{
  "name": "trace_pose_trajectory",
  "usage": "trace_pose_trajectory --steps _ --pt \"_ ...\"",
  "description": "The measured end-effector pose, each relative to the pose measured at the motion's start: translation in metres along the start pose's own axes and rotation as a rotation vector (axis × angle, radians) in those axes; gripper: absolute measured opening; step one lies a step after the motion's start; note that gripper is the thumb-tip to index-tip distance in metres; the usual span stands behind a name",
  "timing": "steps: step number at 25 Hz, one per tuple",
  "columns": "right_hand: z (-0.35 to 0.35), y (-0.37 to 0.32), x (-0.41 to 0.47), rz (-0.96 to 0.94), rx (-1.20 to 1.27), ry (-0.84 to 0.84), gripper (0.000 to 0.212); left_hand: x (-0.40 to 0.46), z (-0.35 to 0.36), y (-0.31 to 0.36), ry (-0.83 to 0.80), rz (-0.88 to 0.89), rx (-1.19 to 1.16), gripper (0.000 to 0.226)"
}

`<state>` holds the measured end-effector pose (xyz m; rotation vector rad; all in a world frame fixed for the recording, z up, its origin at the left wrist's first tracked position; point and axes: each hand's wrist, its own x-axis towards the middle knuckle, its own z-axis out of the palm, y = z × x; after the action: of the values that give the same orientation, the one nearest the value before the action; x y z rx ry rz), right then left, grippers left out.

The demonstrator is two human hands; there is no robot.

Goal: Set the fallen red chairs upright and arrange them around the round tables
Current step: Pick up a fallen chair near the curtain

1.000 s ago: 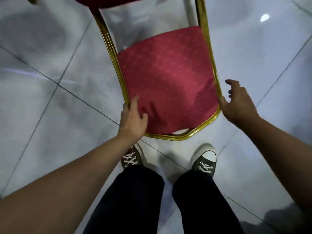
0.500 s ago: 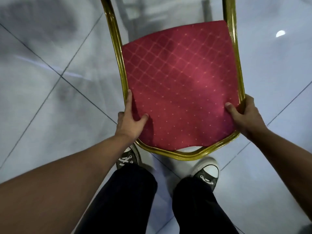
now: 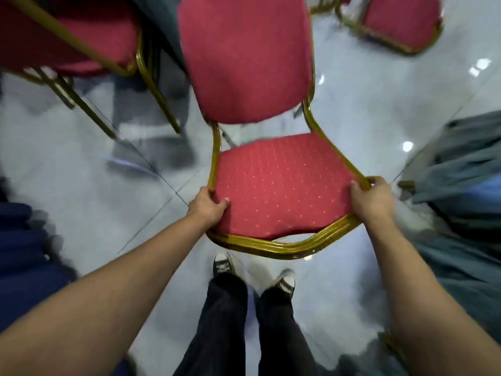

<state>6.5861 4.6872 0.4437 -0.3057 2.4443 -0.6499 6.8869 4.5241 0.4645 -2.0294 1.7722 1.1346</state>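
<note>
Off to my left another red chair (image 3: 81, 36) lies toppled, its gold legs (image 3: 160, 101) slanting across the pale tiled floor (image 3: 89, 202), so the righting work is not finished. My left hand (image 3: 208, 206) grips the left side of the backrest of the red chair (image 3: 282, 185) I am handling, fingers curled round the gold frame and thumb pressed on the fabric. That chair hangs tipped in front of me, its padded seat (image 3: 246, 58) farther out and higher in view, and its lower rail just above my shoes (image 3: 223, 264). My right hand (image 3: 372, 202) clamps the opposite side of the frame the same way. At far right, grey-blue cloth (image 3: 461, 169) hangs down, possibly a desk covering, though I cannot tell. I judge I am mid-carry, with the chair not yet on its feet; next it needs swinging upright, all four legs set down, the seat facing a desk. A third red chair (image 3: 401, 20) sits at upper right.
</note>
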Motion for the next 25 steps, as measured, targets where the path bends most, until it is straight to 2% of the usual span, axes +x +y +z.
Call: trace_pose_trajectory --steps 4,7,10,12,14,17,25 --pt "-0.054 -0.091 -0.013 -0.018 0.057 0.058 0.052 -0.049 -0.063 0.049 0.094 0.026 -0.122 0.039" --pt "-0.071 -0.147 -0.024 -0.019 0.187 0.067 0.069 -0.067 -0.096 0.077 0.146 0.07 -0.283 0.032" --pt "-0.073 -0.194 -0.017 -0.125 0.234 0.067 0.067 -0.06 -0.127 0.111 0.151 0.13 -0.336 0.029" --pt "-0.067 -0.225 -0.012 -0.258 0.197 0.077 0.07 -0.049 -0.143 0.132 0.17 0.192 -0.262 0.037" --pt "-0.064 -0.25 -0.003 -0.358 0.117 0.078 0.082 -0.039 -0.157 0.152 0.231 0.232 -0.122 0.05" --pt "-0.061 -0.288 0.021 -0.403 0.115 0.037 0.09 -0.015 -0.182 0.184 0.244 0.245 -0.107 0.063" --pt "-0.067 -0.408 0.118 -0.438 0.077 -0.111 0.089 0.065 -0.25 0.271 0.283 0.164 -0.18 0.059"
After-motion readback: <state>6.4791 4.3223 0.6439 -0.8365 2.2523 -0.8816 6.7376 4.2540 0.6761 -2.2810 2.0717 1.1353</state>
